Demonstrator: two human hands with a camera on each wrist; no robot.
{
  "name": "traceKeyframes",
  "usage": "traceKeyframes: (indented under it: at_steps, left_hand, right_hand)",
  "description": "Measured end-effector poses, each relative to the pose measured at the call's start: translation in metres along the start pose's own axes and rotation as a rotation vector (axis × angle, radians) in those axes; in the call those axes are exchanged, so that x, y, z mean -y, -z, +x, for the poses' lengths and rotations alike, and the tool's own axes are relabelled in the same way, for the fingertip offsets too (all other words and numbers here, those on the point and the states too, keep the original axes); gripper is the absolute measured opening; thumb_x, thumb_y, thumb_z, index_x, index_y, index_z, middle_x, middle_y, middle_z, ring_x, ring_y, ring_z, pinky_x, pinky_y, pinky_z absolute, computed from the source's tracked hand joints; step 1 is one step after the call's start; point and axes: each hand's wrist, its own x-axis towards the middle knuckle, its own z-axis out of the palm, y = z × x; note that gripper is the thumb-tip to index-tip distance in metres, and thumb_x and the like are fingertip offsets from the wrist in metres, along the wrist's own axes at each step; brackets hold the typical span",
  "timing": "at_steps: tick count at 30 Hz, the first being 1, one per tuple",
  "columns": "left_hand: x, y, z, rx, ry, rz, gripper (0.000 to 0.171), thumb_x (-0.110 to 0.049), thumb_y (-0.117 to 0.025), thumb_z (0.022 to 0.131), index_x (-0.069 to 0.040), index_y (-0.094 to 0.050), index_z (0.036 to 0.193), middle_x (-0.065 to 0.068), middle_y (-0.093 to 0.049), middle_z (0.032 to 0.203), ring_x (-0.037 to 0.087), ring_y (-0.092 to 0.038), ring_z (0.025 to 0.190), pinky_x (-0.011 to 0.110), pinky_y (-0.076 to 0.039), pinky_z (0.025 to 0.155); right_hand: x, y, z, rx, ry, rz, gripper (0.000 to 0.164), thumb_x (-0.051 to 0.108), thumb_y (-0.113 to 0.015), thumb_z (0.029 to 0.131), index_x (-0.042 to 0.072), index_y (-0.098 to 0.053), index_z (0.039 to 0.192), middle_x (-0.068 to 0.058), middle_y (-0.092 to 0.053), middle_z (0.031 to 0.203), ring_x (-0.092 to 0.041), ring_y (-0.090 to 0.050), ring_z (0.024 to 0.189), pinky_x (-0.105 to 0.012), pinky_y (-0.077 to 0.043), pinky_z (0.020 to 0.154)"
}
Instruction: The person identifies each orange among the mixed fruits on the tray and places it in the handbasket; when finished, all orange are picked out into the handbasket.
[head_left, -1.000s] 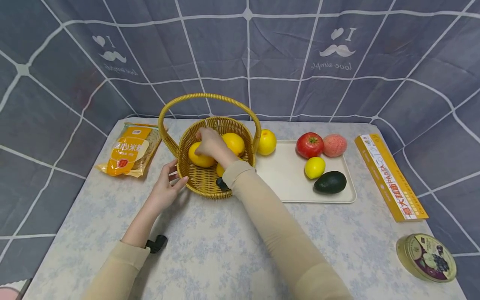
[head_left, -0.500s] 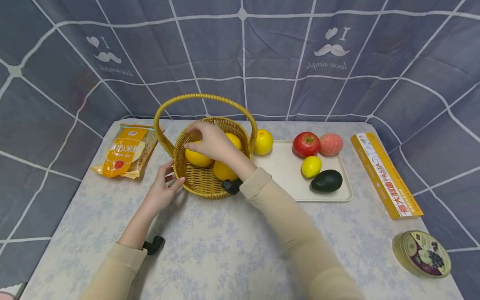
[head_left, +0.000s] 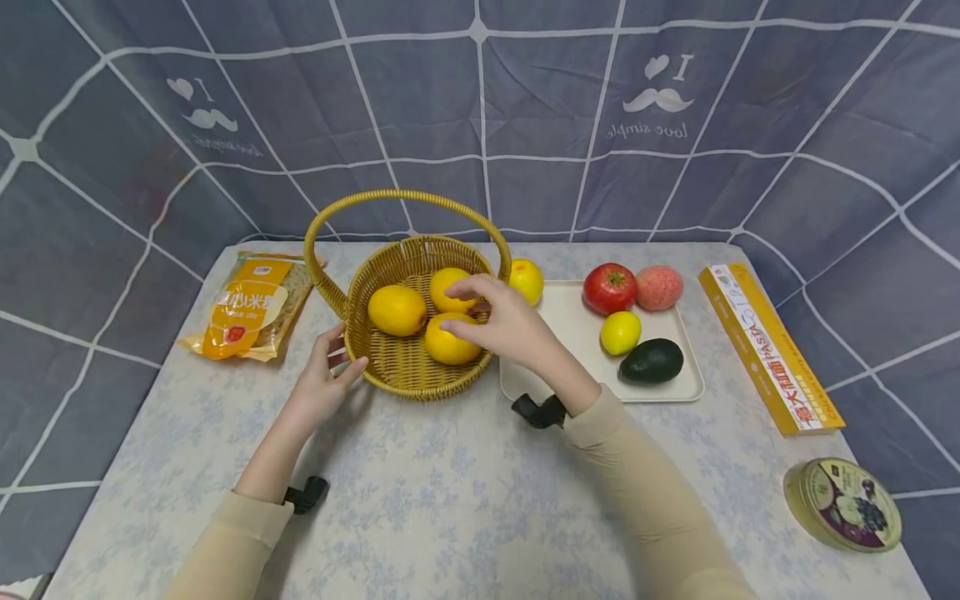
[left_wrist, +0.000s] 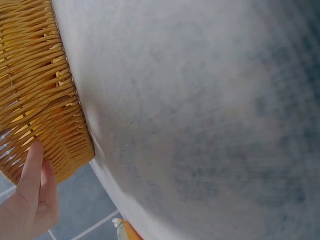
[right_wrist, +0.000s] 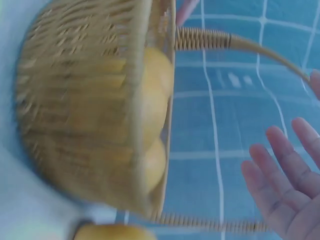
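A round wicker basket [head_left: 408,385] with a tall arched handle stands left of centre in the head view. Inside lie a yellow-orange oval fruit [head_left: 397,310] on the left and two more, a front fruit [head_left: 452,340] and a back fruit [head_left: 448,287]. My left hand [head_left: 321,385] rests its fingers against the basket's left outer side, as the left wrist view also shows. Over the basket's right rim hovers my right hand [head_left: 513,323], partly covering the back fruit. Its fingers are spread and hold nothing; in the right wrist view the fingers [right_wrist: 280,172] are apart from the basket.
A cream tray [head_left: 562,367] holds a pomegranate [head_left: 610,288], a pink bumpy fruit [head_left: 659,288], a lemon [head_left: 621,333] and an avocado [head_left: 651,362]. Behind it sits a yellow round fruit [head_left: 527,281]. A grain bag [head_left: 251,308], pasta box [head_left: 772,350] and round tin [head_left: 843,504] flank these.
My right hand has come off the left fruit in the basket, risen and moved right to the basket's right rim. That fruit stays in the basket. My left hand keeps its place.
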Motion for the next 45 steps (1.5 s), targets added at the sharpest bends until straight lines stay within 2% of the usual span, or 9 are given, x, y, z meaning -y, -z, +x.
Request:
traceKeyframes:
  at_steps: [5, 9, 14, 19, 24, 30, 37, 45]
  left_hand:
    - [0.001, -0.001, -0.004, 0.002, -0.007, -0.009, 0.074, -0.027, -0.049, 0.098, -0.011, 0.001, 0.151, 0.025, -0.019, 0.147, 0.042, -0.027, 0.133, 0.053, -0.039, 0.1]
    - [0.003, -0.003, -0.005, 0.004, -0.026, -0.007, 0.074, -0.027, -0.049, 0.098, -0.009, 0.0, 0.151, 0.026, -0.02, 0.145, 0.043, -0.028, 0.132, 0.053, -0.04, 0.1]
    - [0.006, -0.002, -0.004, -0.003, -0.039, 0.005, 0.074, -0.029, -0.049, 0.098, -0.01, -0.001, 0.151, 0.026, -0.022, 0.144, 0.042, -0.029, 0.131, 0.053, -0.041, 0.099]
    - [0.006, -0.001, -0.003, -0.004, -0.042, 0.005, 0.075, -0.033, -0.05, 0.097, -0.01, -0.002, 0.151, 0.026, -0.022, 0.145, 0.043, -0.029, 0.132, 0.053, -0.041, 0.098]
    - [0.006, 0.001, -0.002, -0.003, -0.028, 0.005, 0.076, -0.035, -0.05, 0.096, -0.013, -0.002, 0.151, 0.024, -0.021, 0.146, 0.041, -0.029, 0.133, 0.054, -0.041, 0.098]
    - [0.005, 0.002, -0.001, 0.001, -0.013, -0.007, 0.077, -0.036, -0.051, 0.096, -0.015, -0.002, 0.151, 0.023, -0.02, 0.148, 0.04, -0.028, 0.133, 0.053, -0.041, 0.098]
    - [0.002, 0.004, 0.001, -0.002, -0.016, -0.004, 0.076, -0.033, -0.052, 0.096, -0.016, -0.002, 0.151, 0.023, -0.022, 0.147, 0.04, -0.029, 0.133, 0.053, -0.042, 0.098]
    - [0.002, 0.002, -0.002, -0.003, -0.02, -0.006, 0.077, -0.034, -0.051, 0.096, -0.014, -0.002, 0.151, 0.026, -0.022, 0.146, 0.043, -0.028, 0.132, 0.054, -0.041, 0.098]
  right_hand:
    - [-0.024, 0.025, -0.026, -0.079, -0.07, 0.08, 0.042, 0.032, -0.072, 0.083, 0.011, -0.06, 0.118, -0.002, -0.061, 0.116, -0.02, -0.057, 0.109, -0.041, -0.046, 0.096]
    - [-0.043, 0.041, -0.038, -0.147, -0.143, 0.099, 0.041, 0.03, -0.072, 0.083, 0.01, -0.061, 0.116, -0.007, -0.061, 0.116, -0.025, -0.059, 0.108, -0.041, -0.047, 0.095]
    - [-0.067, 0.053, -0.036, -0.244, -0.219, 0.068, 0.044, 0.03, -0.072, 0.083, 0.009, -0.059, 0.119, -0.009, -0.06, 0.118, -0.023, -0.057, 0.109, -0.038, -0.048, 0.094]
    - [-0.086, 0.052, -0.023, -0.302, -0.298, 0.054, 0.05, 0.032, -0.071, 0.083, 0.006, -0.057, 0.124, -0.011, -0.057, 0.124, -0.026, -0.054, 0.113, -0.038, -0.049, 0.093]
    - [-0.101, 0.048, -0.005, -0.3, -0.362, 0.042, 0.056, 0.036, -0.068, 0.085, 0.008, -0.051, 0.13, -0.013, -0.051, 0.132, -0.03, -0.051, 0.118, -0.041, -0.047, 0.095]
    - [-0.111, 0.046, 0.01, -0.235, -0.433, 0.037, 0.067, 0.037, -0.069, 0.083, 0.011, -0.041, 0.138, -0.013, -0.045, 0.138, -0.03, -0.045, 0.125, -0.042, -0.042, 0.101]
    - [-0.116, 0.042, 0.023, -0.185, -0.421, 0.045, 0.077, 0.038, -0.071, 0.081, 0.007, -0.035, 0.142, -0.019, -0.041, 0.139, -0.035, -0.044, 0.125, -0.044, -0.039, 0.103]
    - [-0.125, 0.034, 0.032, -0.154, -0.451, 0.06, 0.077, 0.021, -0.074, 0.078, 0.005, -0.031, 0.14, -0.018, -0.038, 0.141, -0.033, -0.042, 0.124, -0.043, -0.038, 0.104]
